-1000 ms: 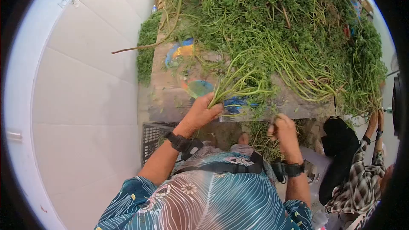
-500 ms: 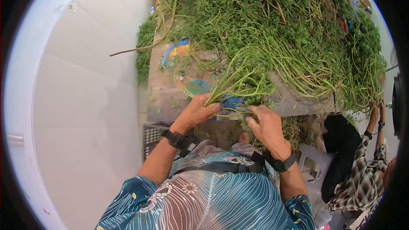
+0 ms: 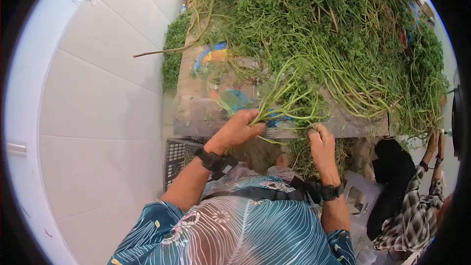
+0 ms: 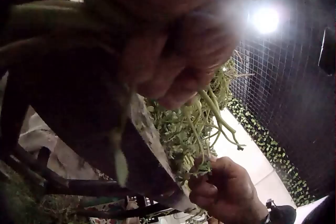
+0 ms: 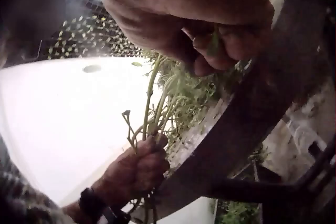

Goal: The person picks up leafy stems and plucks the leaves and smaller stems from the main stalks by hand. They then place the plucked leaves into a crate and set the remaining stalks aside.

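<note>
Green stems [image 3: 289, 100], gathered into a small bunch, lie at the near edge of the wooden tabletop [image 3: 196, 113], their cut ends gripped in the curled fingers of the left hand [image 3: 239, 128]. Just to the right, the right hand [image 3: 321, 140] pinches a single stem between closed fingers. A great heap of leafy greens [image 3: 333, 24] covers the far side, a black crate [image 3: 176, 154] stands below on the left, and a person in a plaid shirt [image 3: 417, 216] works at far right
</note>
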The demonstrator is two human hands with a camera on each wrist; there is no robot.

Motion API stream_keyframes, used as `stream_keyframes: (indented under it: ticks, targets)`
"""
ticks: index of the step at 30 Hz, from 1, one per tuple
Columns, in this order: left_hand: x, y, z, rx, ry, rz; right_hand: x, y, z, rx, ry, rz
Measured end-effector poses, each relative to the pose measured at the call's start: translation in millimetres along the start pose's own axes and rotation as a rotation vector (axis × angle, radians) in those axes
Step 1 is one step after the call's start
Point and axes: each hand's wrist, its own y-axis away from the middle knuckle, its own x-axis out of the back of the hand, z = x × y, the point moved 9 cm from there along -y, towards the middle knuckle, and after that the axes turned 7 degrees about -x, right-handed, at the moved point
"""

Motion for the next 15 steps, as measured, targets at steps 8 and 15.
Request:
stream_keyframes:
  ticks: [8, 15]
  targets:
    - [-4, 1, 0, -0.051, 0.042, 0.039, -24, -7, 42, -0.36, -0.736, -0.025]
    - [-10, 2, -7, 0.066, 0.104, 0.0, 0, -5, 23, -0.047, 0.044, 0.095]
